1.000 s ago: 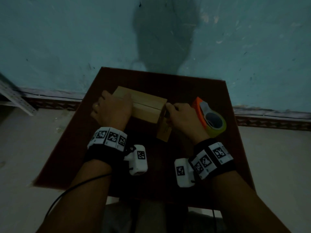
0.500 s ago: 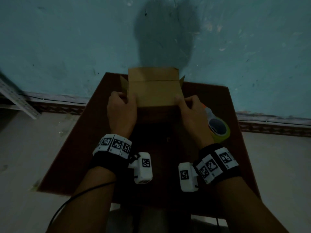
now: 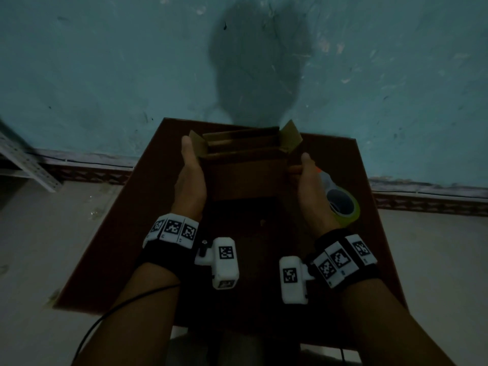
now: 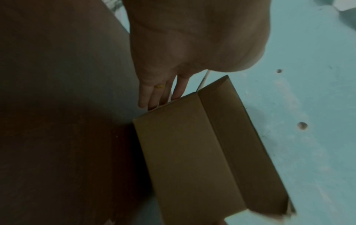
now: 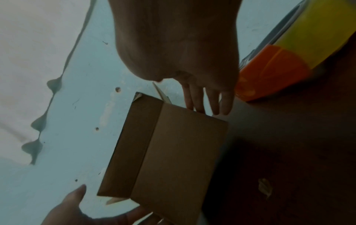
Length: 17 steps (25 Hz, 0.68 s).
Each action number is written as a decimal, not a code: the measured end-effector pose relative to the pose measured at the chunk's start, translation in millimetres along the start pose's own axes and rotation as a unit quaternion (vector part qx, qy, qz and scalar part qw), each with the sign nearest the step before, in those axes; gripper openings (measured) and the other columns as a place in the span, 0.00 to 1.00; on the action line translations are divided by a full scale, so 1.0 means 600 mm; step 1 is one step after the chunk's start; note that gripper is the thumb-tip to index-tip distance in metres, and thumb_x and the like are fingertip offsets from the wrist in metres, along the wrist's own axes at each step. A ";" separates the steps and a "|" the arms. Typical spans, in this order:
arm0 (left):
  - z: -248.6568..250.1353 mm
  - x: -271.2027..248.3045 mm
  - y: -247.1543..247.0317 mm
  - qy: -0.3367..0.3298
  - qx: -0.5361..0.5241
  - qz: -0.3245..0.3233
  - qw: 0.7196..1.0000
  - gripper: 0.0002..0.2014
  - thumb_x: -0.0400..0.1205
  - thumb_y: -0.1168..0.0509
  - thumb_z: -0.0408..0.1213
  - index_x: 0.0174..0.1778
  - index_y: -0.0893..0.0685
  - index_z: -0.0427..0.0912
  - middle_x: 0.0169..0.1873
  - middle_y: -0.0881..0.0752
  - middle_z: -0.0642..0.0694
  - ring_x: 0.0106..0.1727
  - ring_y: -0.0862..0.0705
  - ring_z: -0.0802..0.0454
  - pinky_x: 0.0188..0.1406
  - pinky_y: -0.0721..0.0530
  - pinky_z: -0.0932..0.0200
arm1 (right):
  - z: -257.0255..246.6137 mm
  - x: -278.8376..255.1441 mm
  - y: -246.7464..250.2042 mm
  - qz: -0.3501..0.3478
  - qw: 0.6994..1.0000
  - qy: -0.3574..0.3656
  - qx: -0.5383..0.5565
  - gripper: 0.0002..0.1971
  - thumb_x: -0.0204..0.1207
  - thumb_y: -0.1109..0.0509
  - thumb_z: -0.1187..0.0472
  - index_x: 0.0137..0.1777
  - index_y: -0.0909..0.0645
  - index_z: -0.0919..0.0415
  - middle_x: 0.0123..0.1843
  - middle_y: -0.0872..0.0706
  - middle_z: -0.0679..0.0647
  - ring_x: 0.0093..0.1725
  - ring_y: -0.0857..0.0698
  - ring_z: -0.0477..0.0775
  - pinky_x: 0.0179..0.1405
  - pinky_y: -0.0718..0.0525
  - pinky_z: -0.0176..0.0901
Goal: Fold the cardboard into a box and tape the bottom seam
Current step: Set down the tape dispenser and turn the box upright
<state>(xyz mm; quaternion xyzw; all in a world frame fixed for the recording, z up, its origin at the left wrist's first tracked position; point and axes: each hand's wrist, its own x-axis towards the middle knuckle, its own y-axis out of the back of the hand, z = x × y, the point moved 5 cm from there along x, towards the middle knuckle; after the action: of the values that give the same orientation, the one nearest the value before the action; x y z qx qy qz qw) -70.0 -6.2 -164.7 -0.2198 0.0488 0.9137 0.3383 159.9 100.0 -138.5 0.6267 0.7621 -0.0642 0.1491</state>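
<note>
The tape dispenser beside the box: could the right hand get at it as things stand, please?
Probably yes. The tape dispenser lies on the table right beside the right hand, nothing between them, but that hand is pressed flat against the box and must let go first.

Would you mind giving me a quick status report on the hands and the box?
Left hand and right hand open, flat on box sides. Box upright on table, flaps open. Tape dispenser beside right hand, untouched.
</note>
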 end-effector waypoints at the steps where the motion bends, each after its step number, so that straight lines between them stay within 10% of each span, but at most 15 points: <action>1: -0.006 -0.001 -0.001 0.023 0.015 -0.001 1.000 0.58 0.57 0.44 0.94 0.76 0.14 0.60 0.72 0.12 0.42 0.71 0.13 0.39 0.72 0.19 0.30 | -0.006 -0.004 0.004 0.020 1.000 -0.005 -0.020 0.35 0.83 0.46 0.24 0.51 0.10 0.52 0.50 0.06 0.56 0.53 0.08 0.57 0.55 0.12 0.59; 4: 0.017 -0.042 -0.002 0.047 0.106 -0.005 0.993 0.40 0.69 0.32 0.71 0.71 0.14 0.49 0.65 0.12 0.41 0.63 0.12 0.40 0.68 0.15 0.35 | -0.007 0.003 0.013 0.015 0.997 0.020 -0.076 0.33 0.84 0.44 0.23 0.42 0.17 0.52 0.42 0.10 0.56 0.44 0.10 0.57 0.51 0.12 0.54; 7: 0.026 -0.053 -0.005 0.036 0.161 -0.004 0.986 0.21 0.78 0.31 0.51 0.64 0.17 0.45 0.60 0.13 0.40 0.59 0.12 0.39 0.68 0.14 0.35 | 0.003 -0.002 -0.003 -0.067 0.990 -0.005 -0.122 0.18 0.84 0.40 0.33 0.51 0.17 0.44 0.64 0.11 0.61 0.64 0.11 0.65 0.70 0.14 0.65; 13: 0.021 -0.044 -0.005 0.006 0.179 0.008 0.984 0.30 0.79 0.32 0.53 0.77 0.18 0.45 0.65 0.14 0.41 0.61 0.13 0.41 0.65 0.15 0.40 | 0.011 0.007 0.009 -0.045 0.995 -0.028 -0.082 0.19 0.95 0.43 0.58 0.82 0.24 0.56 0.79 0.22 0.66 0.74 0.19 0.64 0.64 0.24 0.45; 17: 0.023 -0.047 -0.005 -0.001 0.146 0.017 0.989 0.38 0.75 0.32 0.62 0.80 0.20 0.45 0.69 0.15 0.43 0.66 0.14 0.40 0.71 0.16 0.36 | 0.012 0.004 0.004 -0.058 0.995 -0.043 -0.074 0.22 0.89 0.36 0.43 0.71 0.17 0.58 0.62 0.11 0.59 0.56 0.11 0.58 0.51 0.14 0.52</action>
<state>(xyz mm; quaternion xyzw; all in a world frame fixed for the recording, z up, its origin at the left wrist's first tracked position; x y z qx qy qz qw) -54.0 -17.5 -139.7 -0.1665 0.1848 0.9028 0.3507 163.0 100.5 -145.9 0.5653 0.7928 -0.0433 0.2238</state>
